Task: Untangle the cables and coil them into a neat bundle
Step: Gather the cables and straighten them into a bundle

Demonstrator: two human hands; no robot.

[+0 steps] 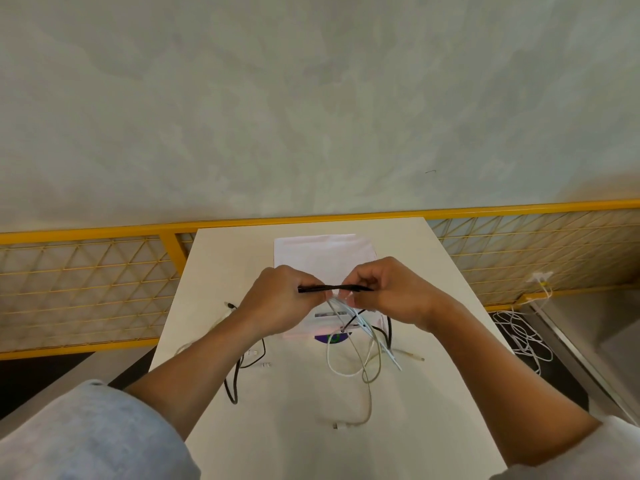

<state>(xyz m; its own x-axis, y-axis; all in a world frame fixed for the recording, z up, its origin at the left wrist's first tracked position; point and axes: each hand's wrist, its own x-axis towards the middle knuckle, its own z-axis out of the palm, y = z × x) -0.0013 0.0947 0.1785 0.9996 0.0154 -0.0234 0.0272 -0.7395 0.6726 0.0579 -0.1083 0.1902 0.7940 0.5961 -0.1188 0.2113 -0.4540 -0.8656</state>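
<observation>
Head view is looking down on a white table [242, 258], where a paper sheet [322, 251] is lying flat beyond the hands. A printed strip and a round purple-and-green mark [333, 339] are showing at its near edge, but the print is too small and blurred to read.

Left hand [277, 303] and right hand [391, 296] are meeting above the sheet, knuckles up and fingers curled in. Both are pinching a short, nearly level stretch of black cable [332, 288], the left at one end and the right at the other, with the hands almost touching.

White cables [381, 348] are hanging from between the thumbs and spilling onto the table nearer the person. There they are looping over one another, with plugs lying at their near and right ends. Which hand is gripping the white strands cannot be told.

More black cord [237, 375] is trailing on the table under the left forearm, beside a small white plug. A grey sleeve [86, 427] is covering the left upper arm. A yellow mesh fence [86, 271] is running behind the table, and loose white cords [519, 334] are lying on the floor to the right.
</observation>
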